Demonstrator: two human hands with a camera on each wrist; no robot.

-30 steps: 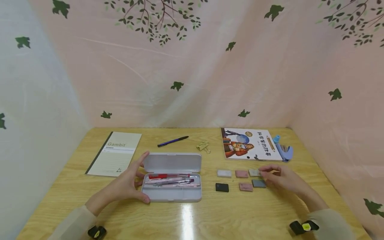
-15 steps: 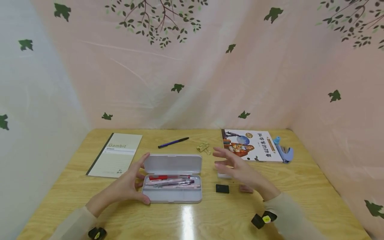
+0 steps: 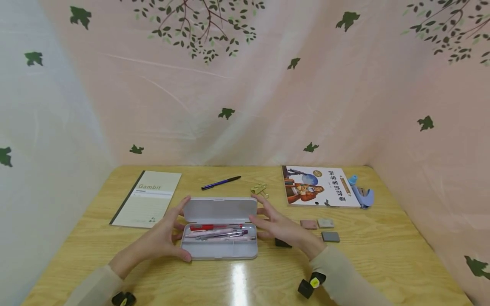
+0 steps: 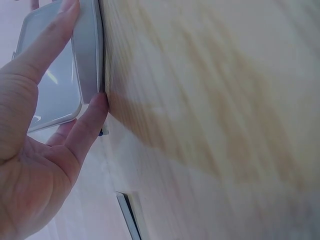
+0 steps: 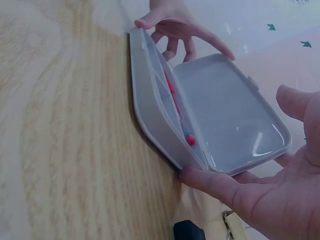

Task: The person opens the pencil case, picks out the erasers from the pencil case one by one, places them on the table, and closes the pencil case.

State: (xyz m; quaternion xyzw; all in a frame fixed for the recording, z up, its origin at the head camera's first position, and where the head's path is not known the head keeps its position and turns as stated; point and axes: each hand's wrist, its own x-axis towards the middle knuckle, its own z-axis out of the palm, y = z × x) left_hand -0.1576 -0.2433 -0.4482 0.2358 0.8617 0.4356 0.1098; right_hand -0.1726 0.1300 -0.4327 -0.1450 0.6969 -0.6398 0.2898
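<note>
An open grey pencil case (image 3: 206, 251) lies mid-table with its lid (image 3: 220, 211) raised. Several pens, one red pen (image 3: 197, 228) among them, fill its rear compartment; the front ones look bare. My left hand (image 3: 162, 238) holds the case's left end, thumb at the front corner and fingers beside the lid. At the right end, my right hand (image 3: 285, 231) touches the case and the lid's edge with extended fingers, its thumb (image 5: 290, 102) apart from the lid in the right wrist view. A black eraser (image 3: 283, 243) is partly covered by that hand.
Right of the hand lie a pink eraser (image 3: 308, 224), a white eraser (image 3: 326, 223) and a grey eraser (image 3: 330, 236). Behind are a pen (image 3: 221, 182), a binder clip (image 3: 258, 188), a picture book (image 3: 329, 187) and a blue tool (image 3: 364, 198). A notebook (image 3: 147, 199) sits left.
My right hand has moved left from the erasers, past the white and black ones, to the case's right end. My left hand has stayed at the case.
</note>
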